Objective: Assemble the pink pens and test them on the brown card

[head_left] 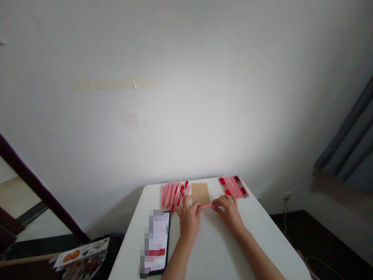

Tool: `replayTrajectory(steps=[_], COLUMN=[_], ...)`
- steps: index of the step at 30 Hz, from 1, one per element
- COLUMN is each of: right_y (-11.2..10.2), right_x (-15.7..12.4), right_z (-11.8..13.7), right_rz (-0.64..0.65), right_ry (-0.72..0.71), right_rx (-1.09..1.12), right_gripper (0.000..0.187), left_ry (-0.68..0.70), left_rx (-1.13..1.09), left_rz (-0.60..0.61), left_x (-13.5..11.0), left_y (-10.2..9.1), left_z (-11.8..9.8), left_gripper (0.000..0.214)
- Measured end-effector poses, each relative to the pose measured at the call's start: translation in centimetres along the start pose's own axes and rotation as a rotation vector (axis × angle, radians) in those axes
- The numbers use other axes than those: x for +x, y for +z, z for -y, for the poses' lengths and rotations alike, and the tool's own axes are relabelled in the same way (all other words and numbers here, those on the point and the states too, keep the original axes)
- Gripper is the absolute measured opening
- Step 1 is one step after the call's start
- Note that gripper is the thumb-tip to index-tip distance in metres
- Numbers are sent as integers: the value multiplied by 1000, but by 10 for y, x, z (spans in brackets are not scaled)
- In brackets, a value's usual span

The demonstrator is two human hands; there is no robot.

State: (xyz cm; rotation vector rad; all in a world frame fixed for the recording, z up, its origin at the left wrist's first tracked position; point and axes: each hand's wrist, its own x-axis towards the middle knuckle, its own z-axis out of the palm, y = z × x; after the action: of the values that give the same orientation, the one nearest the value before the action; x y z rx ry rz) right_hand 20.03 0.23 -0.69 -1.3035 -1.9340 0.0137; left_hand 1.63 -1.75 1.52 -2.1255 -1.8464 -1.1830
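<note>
A pink pen (206, 206) lies crosswise between my two hands, low over the white table. My left hand (188, 212) pinches its left end between thumb and finger, the other fingers spread toward the pens on the left. At the right end, my right hand (229, 210) grips the pen with its fingertips. Just beyond the pen rests a brown cardboard-like rectangle (200, 192). A loose pile of pink and red pens (170, 194) is beside my left hand. Beyond my right hand lies a row of pink, red and black pens (234, 186).
A phone (159, 243) with a lit, partly pixelated screen lies on the white table (215, 249), left of my left forearm. The wall (186, 116) stands behind the table. A box of odds and ends (84, 256) is on the floor side at left; a grey curtain (349, 144) hangs at right.
</note>
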Motion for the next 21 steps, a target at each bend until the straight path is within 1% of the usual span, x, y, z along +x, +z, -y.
replayTrajectory(steps=[9, 13, 17, 21], right_y=[-1, -3, -4, -3], right_x=[0, 0, 0, 1], right_z=[2, 4, 4, 2], right_rz=[29, 45, 63, 65], right_ry=[15, -6, 12, 15], right_rx=[-4, 5, 30, 38], right_gripper=[24, 21, 22, 18], left_ry=[19, 5, -12, -18], left_rx=[-57, -37, -9, -18], left_rz=[16, 1, -4, 4], left_x=[1, 1, 1, 1], left_y=[-2, -3, -4, -3], left_z=[-1, -3, -3, -2], left_gripper=[9, 11, 14, 16])
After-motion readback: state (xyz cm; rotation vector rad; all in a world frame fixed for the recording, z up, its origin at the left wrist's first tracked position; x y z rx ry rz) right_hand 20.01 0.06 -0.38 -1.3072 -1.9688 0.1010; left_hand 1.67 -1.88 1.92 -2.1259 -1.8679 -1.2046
